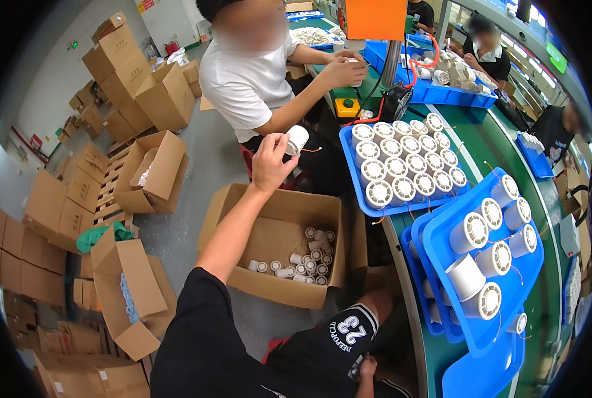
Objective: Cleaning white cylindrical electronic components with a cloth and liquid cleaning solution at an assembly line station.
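Held out over a cardboard box is my left hand [271, 163], its fingers closed round a white cylindrical plastic housing [298, 138] with a thin orange wire trailing from it. Below it, the open cardboard box [233, 229] has several white housings [307, 265] lying loose in its near right corner. Low in the view, by my thigh, is my right hand [368, 367], small and partly hidden, so its fingers are unclear. To the right, a blue tray [402, 209] bears tight rows of upright white housings with slotted round tops.
Stacked blue trays [508, 292] with more housings overlap on the green-topped workbench [402, 255]. A co-worker in a white shirt [239, 83] sits across from me, hands on a white part. A yellow switch box [347, 107] stands nearby. Open cartons [120, 292] line the left floor.
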`<state>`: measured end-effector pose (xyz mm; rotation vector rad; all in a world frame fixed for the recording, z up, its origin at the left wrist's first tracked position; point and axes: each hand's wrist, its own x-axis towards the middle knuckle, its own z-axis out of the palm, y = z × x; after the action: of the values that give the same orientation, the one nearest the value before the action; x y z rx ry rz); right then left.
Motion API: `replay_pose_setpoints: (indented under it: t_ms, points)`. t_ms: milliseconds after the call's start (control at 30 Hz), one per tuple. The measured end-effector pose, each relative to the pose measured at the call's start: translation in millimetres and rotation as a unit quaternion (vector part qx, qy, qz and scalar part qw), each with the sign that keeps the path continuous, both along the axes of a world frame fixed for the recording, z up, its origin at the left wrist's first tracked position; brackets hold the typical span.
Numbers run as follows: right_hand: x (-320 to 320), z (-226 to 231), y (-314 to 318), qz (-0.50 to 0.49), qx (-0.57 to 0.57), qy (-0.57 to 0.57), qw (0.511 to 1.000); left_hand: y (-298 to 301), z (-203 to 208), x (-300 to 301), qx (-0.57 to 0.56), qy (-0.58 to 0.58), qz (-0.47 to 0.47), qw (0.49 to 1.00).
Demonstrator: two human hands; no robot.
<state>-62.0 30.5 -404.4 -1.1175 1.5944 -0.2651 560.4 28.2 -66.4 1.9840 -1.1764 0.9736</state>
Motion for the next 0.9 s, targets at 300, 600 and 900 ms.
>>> replay_pose_setpoints:
  t_ms: [300, 600, 900]
  points:
    - [-4.0, -4.9, 2.2, -0.005, 0.016, 0.019, 1.000, 8.5, -9.4, 1.4, -0.008, 0.008, 0.023, 1.000]
    - [-3.0, -2.3, 4.6, -0.001, 0.013, 0.010, 1.000, 10.7, -10.8, 7.0, -0.013, -0.004, 0.033, 0.999]
    - [2.6, 8.8, 3.9, -0.002, 0.019, 0.021, 1.000, 5.3, 6.5, 0.8, -0.029, 0.022, 0.034, 0.999]
